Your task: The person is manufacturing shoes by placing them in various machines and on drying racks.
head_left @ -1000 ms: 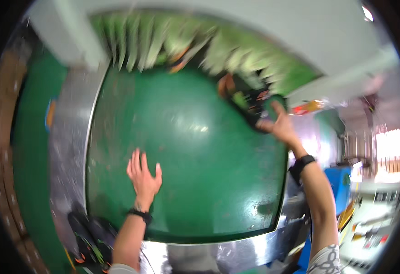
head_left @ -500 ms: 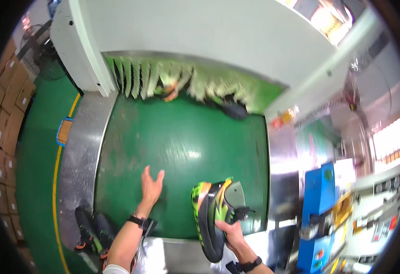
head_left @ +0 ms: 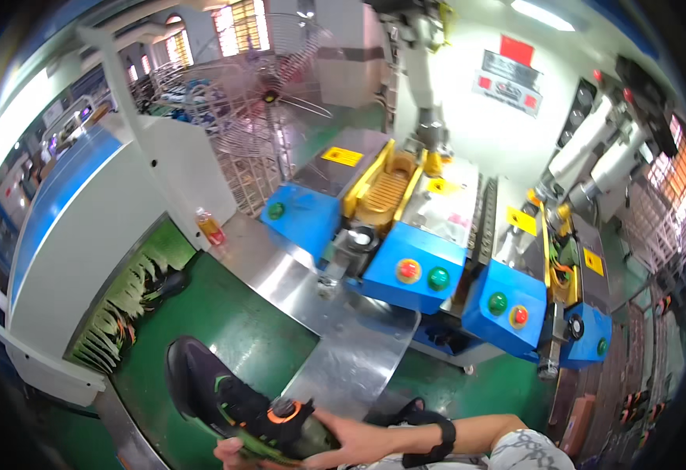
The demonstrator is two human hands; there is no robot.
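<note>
A black shoe [head_left: 209, 384] with green and orange trim lies tilted across the lower middle, its toe pointing up and left. My right hand [head_left: 362, 439] is closed around the heel end, near the orange-edged collar. At the bottom edge, part of my left hand [head_left: 231, 453] shows, fingers bent against the shoe's near side; the rest of that hand is cut off. Beyond the toe is a green conveyor belt [head_left: 257, 305]. Two further shoes rest at the strip curtain, among them a dark shoe [head_left: 164, 287].
Blue button boxes [head_left: 413, 270] front a machine with a yellow shoe cradle [head_left: 386, 192]; a right-hand cradle holds a green-and-orange shoe [head_left: 564, 270]. Robot arms [head_left: 586, 149] hang above. A metal ledge [head_left: 351, 368] borders the belt, with a bottle [head_left: 209, 227] standing by the curtain housing.
My view has swung right, toward the blue machine. My left hand, empty and spread before, now touches the shoe. The shoe, still in my right hand, has turned with its toe away from me.
</note>
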